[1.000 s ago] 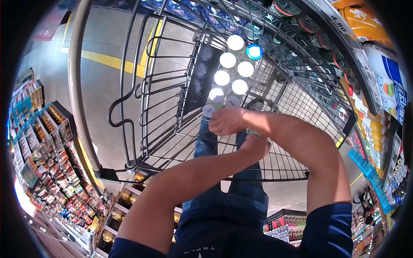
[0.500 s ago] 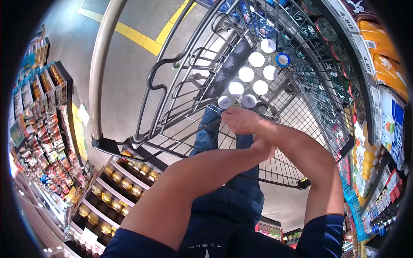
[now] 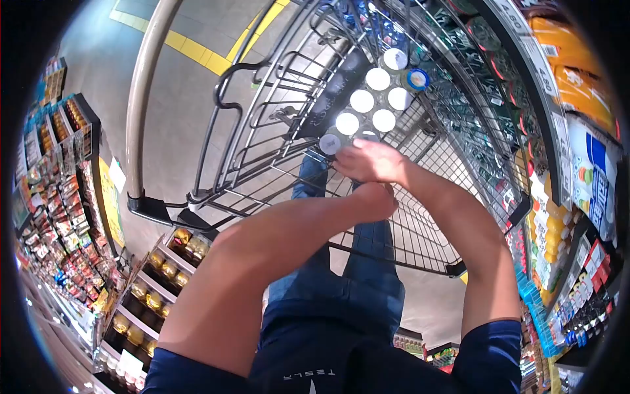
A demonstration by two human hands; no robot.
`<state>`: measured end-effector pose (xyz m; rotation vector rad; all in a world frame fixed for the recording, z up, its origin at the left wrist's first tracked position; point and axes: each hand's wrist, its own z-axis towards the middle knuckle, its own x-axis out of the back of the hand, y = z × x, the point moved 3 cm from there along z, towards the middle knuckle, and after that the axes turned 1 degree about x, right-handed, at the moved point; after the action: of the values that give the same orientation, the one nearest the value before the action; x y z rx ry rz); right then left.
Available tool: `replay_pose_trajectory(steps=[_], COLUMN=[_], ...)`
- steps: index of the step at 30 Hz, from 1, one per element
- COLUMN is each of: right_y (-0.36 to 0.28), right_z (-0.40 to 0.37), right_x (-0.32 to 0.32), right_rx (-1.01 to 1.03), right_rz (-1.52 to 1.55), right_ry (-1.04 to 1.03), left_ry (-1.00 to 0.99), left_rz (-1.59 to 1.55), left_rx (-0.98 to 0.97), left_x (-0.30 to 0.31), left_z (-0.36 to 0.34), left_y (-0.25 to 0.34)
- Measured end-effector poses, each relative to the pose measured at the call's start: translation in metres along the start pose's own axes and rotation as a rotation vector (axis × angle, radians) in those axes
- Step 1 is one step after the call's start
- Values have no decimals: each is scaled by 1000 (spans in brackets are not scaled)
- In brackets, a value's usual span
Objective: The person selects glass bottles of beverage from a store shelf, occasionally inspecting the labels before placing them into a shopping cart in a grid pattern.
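Bottles in cart: I'd say seating one more. Right hand prob. clasps its top; left hand grip, can't tell. Next: steady release, upright.

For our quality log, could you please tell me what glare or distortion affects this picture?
Head view: fisheye bends the cart handle and shelves; glare blows out the white caps; a dark vignette rings the frame; the centre looks sharp.

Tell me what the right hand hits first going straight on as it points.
Likely the nearest white-capped bottle, just past the fingertips of the right hand; depth is unclear, they may already touch.
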<state>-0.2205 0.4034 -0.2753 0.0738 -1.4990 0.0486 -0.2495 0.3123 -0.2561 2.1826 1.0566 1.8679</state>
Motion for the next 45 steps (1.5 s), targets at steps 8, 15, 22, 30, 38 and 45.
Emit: replay_pose_trajectory(steps=[8,15,22,30,38,45], right_y=[0,-85,-128,-99,-81,-91], right_z=[-83,-128,-110,-73,-30,-28], right_x=[43,51,40,10,-15,-30], right_rx=[-839,-1260,-1370,-1579,-1575,-1684], right_rz=[475,795,1258,1181,1294,1214], right_ry=[-5,-272,-362,-59,-248,-86], left_ry=[-188,-94,-107,236,-268,-330], left_rz=[64,267,162,-272,-563,-374], left_rx=[27,-56,-25,576,1151,1142], left_x=[-5,-6,-3,70,39,35], left_z=[0,-6,-7,-59,-71,-55], left_y=[-30,-30,-36,-92,-135,-140])
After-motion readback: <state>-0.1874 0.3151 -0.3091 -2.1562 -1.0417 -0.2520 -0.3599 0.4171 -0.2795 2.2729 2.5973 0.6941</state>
